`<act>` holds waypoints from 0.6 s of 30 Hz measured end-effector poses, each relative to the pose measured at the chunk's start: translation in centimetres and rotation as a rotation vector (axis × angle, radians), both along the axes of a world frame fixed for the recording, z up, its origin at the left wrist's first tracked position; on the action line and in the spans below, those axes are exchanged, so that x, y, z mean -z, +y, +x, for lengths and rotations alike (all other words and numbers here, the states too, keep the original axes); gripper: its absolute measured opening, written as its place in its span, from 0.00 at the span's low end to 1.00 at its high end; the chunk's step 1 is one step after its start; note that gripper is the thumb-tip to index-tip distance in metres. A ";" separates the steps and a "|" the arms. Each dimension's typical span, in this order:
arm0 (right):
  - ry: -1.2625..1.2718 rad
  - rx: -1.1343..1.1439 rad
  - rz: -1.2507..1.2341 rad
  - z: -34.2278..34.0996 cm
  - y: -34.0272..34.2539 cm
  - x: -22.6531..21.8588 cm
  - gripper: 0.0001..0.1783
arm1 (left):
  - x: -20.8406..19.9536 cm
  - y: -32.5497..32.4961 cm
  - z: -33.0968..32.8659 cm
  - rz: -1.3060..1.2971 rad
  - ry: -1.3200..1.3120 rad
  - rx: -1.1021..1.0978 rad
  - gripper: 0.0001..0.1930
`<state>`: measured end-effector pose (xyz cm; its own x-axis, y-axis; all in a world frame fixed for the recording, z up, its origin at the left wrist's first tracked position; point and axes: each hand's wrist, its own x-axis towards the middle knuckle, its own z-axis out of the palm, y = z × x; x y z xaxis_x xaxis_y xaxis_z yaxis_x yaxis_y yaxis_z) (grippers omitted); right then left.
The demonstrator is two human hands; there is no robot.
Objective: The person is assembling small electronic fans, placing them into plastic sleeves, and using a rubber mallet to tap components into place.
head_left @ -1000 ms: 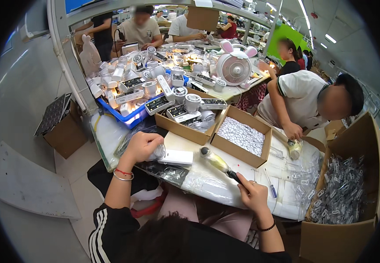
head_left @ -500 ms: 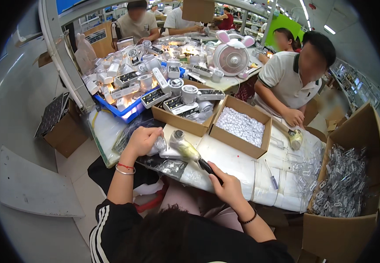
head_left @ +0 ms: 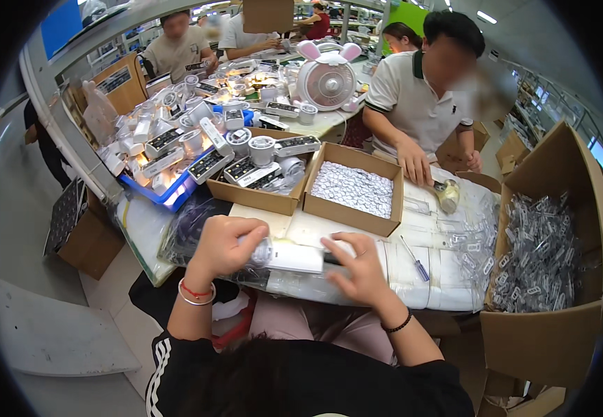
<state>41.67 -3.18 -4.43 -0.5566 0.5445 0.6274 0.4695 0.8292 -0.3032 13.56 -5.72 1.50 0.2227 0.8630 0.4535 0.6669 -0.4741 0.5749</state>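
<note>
My left hand [head_left: 226, 243] is curled round the rounded, clear-looking end of a white rectangular unit [head_left: 298, 257] at the table's front edge. The unit's flat white bar points right, toward my right hand [head_left: 360, 270]. That hand has its thumb and fingers apart, slightly blurred. By its fingertips shows a short dark piece, perhaps the hammer's black handle [head_left: 330, 256]; no hammer head is visible there. Beyond the hands stand an open carton of white units [head_left: 291, 201] with round cups and black dotted panels, and a carton of small white round pieces [head_left: 393, 224].
A blue crate [head_left: 176, 198] heaped with similar units stands at the left. On the right are a screwdriver [head_left: 416, 260], loose clear plastic parts [head_left: 474, 247] and a big carton [head_left: 538, 347] of them. Across the table, a co-worker's hand [head_left: 415, 161] reaches toward a taped hammer [head_left: 447, 197].
My right hand has loosened from its grip on the hammer's handle, and the taped head has gone from sight. The white unit's bar now extends between my hands. The view has shifted rightward.
</note>
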 end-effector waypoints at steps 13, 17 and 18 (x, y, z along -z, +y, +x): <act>0.476 0.077 -0.036 0.9 3.5 1.7 0.28 | 2.2 8.1 10.5 -0.416 -1.405 0.263 0.18; 1.157 -0.384 -1.002 2.4 4.7 2.5 0.23 | 7.4 9.1 14.1 -0.697 -1.121 0.666 0.25; 1.149 -0.339 -1.016 3.0 5.4 3.9 0.22 | 8.0 8.2 15.2 -0.604 -1.008 0.647 0.27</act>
<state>44.68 2.19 -8.37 -0.2369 0.9393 0.2479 -0.5545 0.0788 -0.8285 28.71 2.53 -6.46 0.4605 0.8523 0.2481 -0.4149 -0.0404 0.9090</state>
